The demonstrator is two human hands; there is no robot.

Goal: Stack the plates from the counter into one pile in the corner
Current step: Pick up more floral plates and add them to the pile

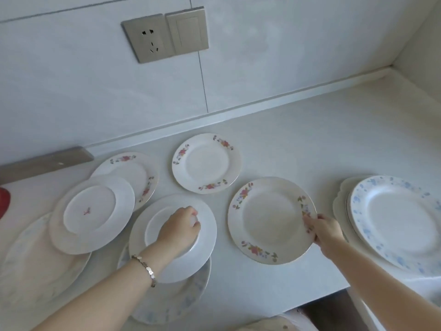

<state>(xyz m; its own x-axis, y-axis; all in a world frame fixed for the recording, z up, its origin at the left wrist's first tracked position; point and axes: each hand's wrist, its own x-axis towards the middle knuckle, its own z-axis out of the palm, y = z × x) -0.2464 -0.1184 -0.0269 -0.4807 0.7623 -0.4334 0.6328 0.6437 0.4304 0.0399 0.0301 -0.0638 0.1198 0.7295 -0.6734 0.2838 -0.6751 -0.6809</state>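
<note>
Right hand pinches a floral plate's rim, left hand curled on a white plate; small pile started right, most plates unstacked.

Both hands outstretched, fingers curled

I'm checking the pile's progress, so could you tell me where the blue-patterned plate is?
In the head view the blue-patterned plate sits at the right edge, atop a short stack, just right of the right hand.

Glossy ceramic plates, matt stone counter, brushed-metal socket
</note>
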